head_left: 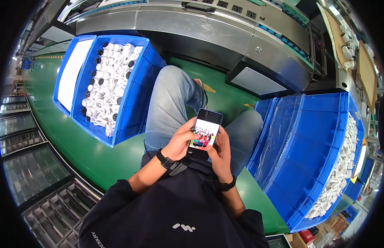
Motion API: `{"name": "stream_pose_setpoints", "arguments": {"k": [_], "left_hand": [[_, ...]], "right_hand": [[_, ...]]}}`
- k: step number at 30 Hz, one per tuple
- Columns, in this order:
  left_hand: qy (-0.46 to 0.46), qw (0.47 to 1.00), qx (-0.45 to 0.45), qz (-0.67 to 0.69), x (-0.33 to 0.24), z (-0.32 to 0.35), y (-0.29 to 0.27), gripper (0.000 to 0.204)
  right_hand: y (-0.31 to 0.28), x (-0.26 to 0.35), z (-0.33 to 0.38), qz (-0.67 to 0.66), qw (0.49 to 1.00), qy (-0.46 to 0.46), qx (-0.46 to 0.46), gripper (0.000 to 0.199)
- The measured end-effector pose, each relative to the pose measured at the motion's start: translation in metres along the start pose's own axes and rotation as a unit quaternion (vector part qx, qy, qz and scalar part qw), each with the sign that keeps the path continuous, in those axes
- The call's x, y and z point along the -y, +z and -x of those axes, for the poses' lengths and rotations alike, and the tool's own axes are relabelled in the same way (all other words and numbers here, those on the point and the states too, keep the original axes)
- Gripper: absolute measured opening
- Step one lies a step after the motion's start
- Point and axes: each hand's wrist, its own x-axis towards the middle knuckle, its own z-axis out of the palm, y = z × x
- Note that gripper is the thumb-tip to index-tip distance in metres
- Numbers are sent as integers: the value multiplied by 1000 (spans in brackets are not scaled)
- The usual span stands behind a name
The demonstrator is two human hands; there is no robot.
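Observation:
A smartphone point(205, 131) is held upright over my lap, its lit screen showing a picture of several people in colourful clothes. My left hand point(181, 142) grips its left edge, with the thumb on the screen. Around the lower right edge wraps my right hand point(221, 155), its thumb also touching the glass. The fingers behind the phone are mostly hidden. Each wrist wears a black band.
On the left stands a blue bin point(130, 93) full of white corded parts with black caps. Another blue bin point(310, 153) at the right holds white cables point(339, 177). A metal conveyor machine point(192, 37) runs across the far side. Grey racks point(47, 177) line the left.

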Motion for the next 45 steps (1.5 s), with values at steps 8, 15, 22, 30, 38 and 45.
{"name": "stream_pose_setpoints", "arguments": {"k": [8, 15, 22, 30, 38, 45], "left_hand": [[-3, 999, 10, 31, -7, 1, 8, 65], [12, 999, -12, 27, -4, -1, 9, 65], [11, 999, -4, 47, -4, 0, 5, 65], [11, 999, -4, 42, -2, -1, 5, 62], [21, 999, -10, -41, -2, 1, 9, 63], [9, 999, 23, 38, -2, -2, 2, 63]], "right_hand": [[11, -2, 0, 84, 995, -52, -5, 94], [11, 2, 0, 247, 966, -76, 13, 114], [13, 7, -1, 288, 951, -109, 14, 113], [9, -9, 0, 145, 986, -77, -22, 102], [12, -1, 0, 108, 992, -68, -19, 94], [10, -2, 2, 84, 994, -72, -15, 86]]}}
